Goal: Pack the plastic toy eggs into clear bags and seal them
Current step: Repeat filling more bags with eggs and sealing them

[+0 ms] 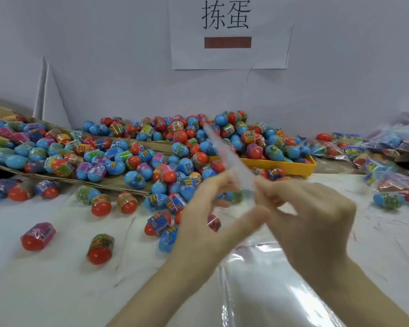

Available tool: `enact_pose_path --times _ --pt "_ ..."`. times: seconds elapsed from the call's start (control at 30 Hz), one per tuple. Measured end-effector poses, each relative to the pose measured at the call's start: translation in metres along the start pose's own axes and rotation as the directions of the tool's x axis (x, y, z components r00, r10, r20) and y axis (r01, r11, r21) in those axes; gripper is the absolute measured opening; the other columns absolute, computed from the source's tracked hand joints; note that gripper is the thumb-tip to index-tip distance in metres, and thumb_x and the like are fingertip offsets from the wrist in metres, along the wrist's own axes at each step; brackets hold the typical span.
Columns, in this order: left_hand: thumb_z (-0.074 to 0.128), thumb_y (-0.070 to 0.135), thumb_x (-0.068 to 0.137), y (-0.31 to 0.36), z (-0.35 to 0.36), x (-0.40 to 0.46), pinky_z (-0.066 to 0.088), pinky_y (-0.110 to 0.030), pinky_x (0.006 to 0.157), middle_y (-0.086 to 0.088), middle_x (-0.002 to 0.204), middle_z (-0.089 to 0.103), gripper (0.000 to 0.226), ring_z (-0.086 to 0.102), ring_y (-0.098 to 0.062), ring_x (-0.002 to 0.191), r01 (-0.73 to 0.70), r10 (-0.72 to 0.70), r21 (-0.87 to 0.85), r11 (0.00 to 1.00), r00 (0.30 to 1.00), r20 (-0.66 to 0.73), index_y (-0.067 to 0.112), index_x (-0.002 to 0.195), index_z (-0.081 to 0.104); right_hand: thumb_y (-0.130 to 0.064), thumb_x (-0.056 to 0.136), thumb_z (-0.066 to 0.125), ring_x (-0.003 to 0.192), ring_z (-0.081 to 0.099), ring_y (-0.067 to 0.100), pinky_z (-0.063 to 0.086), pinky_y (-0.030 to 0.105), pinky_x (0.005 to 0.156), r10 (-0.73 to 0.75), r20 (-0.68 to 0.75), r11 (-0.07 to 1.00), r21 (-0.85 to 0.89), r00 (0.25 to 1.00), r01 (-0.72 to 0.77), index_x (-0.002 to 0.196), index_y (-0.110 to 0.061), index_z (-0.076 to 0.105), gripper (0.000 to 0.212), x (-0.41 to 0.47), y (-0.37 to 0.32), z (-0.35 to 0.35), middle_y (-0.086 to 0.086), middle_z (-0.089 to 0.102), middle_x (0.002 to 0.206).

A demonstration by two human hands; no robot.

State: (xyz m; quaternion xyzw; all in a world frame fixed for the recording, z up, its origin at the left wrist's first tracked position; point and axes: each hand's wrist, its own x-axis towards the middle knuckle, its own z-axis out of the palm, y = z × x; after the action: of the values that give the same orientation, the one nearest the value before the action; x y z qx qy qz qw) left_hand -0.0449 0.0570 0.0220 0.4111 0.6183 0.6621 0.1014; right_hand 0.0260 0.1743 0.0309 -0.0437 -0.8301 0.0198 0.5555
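At the centre of the table, above its near half, we record the following.

Clear bag (224,154): we see it held up edge-on between both hands, a thin blurred strip that rises up and to the left, away from the fingers; we find no egg in it.

Left hand (198,213): its fingers are curled and its fingertips close on the lower end of the bag; how firmly, we cannot tell through the blur.

Right hand (309,223): we note the fingers bent inward, pinching the same lower end of the bag, just beside the left fingertips.

Stack of clear bags (269,286): we find glossy flat sheets lying on the table below the two forearms.

Toy eggs (165,152): we see a large loose heap, blue and red with printed wraps, across the back of the table; it spills toward the hands.

Stray eggs (38,236): we count several lying singly at front left, well apart from the heap.

Yellow tray (286,165): it sits at the right of the heap, with eggs piled in it.

Cardboard (118,182): we see flattened sheets under the left part of the heap.

Filled bags (387,149): we note packed bags of eggs piled at the right edge.

Table (45,291): white covering.

Paper sign (229,31): fixed to the wall behind, with two printed characters.
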Motion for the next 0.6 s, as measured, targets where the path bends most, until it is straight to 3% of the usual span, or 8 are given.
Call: enact_pose_path --times 0.07,0.17,0.23,0.3,0.37,0.47,0.5,0.6 --pt "0.074 0.056 0.055 0.001 0.004 -0.002 0.05 -0.02 0.082 0.025 0.11 0.063 0.049 0.06 0.001 0.101 0.078 -0.064 -0.112 0.991 0.991 0.121 0.052 0.102 0.061 -0.018 0.073 0.071 0.042 0.054 0.016 0.043 0.028 0.039 -0.11 0.12 0.994 0.038 0.987 0.106 0.061 -0.011 0.07 0.013 -0.002 -0.009 0.004 0.0 0.06 0.049" --pt "0.078 0.033 0.066 0.001 0.0 0.003 0.051 -0.015 0.061 0.006 0.095 0.073 0.027 0.068 -0.007 0.079 0.14 -0.158 -0.355 0.924 0.987 -0.023 0.032 0.093 0.069 -0.026 0.069 0.07 0.054 0.051 0.003 0.041 0.018 0.047 -0.12 0.284 0.936 0.353 0.951 0.013 0.073 -0.016 0.074 0.01 0.003 -0.017 0.001 -0.009 0.065 0.063" --pt "0.068 0.035 0.062 0.003 -0.007 0.007 0.047 -0.019 0.05 -0.004 0.082 0.072 0.023 0.065 -0.015 0.065 0.175 -0.229 -0.448 0.877 0.971 -0.07 0.027 0.082 0.074 -0.027 0.072 0.066 0.058 0.047 -0.003 0.036 0.009 0.049 0.01 0.28 0.792 0.584 0.96 -0.178 0.087 -0.021 0.071 0.016 0.009 -0.015 -0.005 -0.015 0.063 0.072" --pt "0.06 0.037 0.062 0.005 -0.012 0.009 0.046 -0.02 0.049 -0.003 0.073 0.071 0.022 0.064 -0.017 0.059 0.166 -0.209 -0.392 0.905 0.975 -0.07 0.03 0.076 0.075 -0.036 0.07 0.068 0.061 0.044 -0.003 0.035 0.008 0.052 0.239 0.218 0.723 0.611 0.946 -0.324 0.094 -0.033 0.062 0.025 0.016 -0.01 -0.011 -0.021 0.053 0.076" --pt "0.062 0.034 0.063 0.008 -0.018 0.009 0.05 -0.018 0.051 0.002 0.066 0.072 0.019 0.067 -0.012 0.057 0.147 -0.164 -0.344 0.927 0.986 -0.021 0.028 0.075 0.076 -0.052 0.056 0.077 0.074 0.051 -0.006 0.04 0.007 0.062 0.421 0.342 0.649 0.534 0.84 -0.542 0.101 -0.042 0.057 0.05 0.024 -0.002 -0.014 -0.021 0.054 0.089" --pt "0.072 0.029 0.061 0.009 -0.026 0.01 0.051 -0.022 0.05 -0.001 0.065 0.072 0.015 0.067 -0.011 0.054 0.116 -0.107 -0.277 0.954 0.993 0.047 0.025 0.075 0.077 -0.053 0.042 0.081 0.094 0.061 0.002 0.044 0.022 0.077 0.335 0.807 0.348 0.373 0.486 -0.86 0.105 -0.032 0.067 0.068 0.029 0.013 -0.018 -0.013 0.068 0.099" --pt "0.073 0.031 0.06 0.008 -0.028 0.01 0.049 -0.022 0.048 0.0 0.065 0.072 0.016 0.067 -0.011 0.054 0.116 -0.103 -0.246 0.962 0.993 0.062 0.026 0.074 0.077 -0.052 0.045 0.08 0.093 0.064 0.009 0.047 0.026 0.076 0.253 0.865 0.276 0.365 0.434 -0.889 0.097 -0.027 0.072 0.058 0.03 0.015 -0.019 -0.007 0.071 0.095" --pt "0.074 0.033 0.058 0.006 -0.03 0.012 0.048 -0.027 0.052 0.0 0.064 0.072 0.014 0.067 -0.013 0.053 0.134 -0.116 -0.178 0.975 0.987 0.107 0.025 0.07 0.077 -0.036 0.052 0.08 0.072 0.068 0.013 0.054 0.022 0.069 0.182 0.869 0.216 0.421 0.46 -0.881 0.078 -0.026 0.076 0.028 0.03 0.017 -0.021 0.002 0.073 0.079"
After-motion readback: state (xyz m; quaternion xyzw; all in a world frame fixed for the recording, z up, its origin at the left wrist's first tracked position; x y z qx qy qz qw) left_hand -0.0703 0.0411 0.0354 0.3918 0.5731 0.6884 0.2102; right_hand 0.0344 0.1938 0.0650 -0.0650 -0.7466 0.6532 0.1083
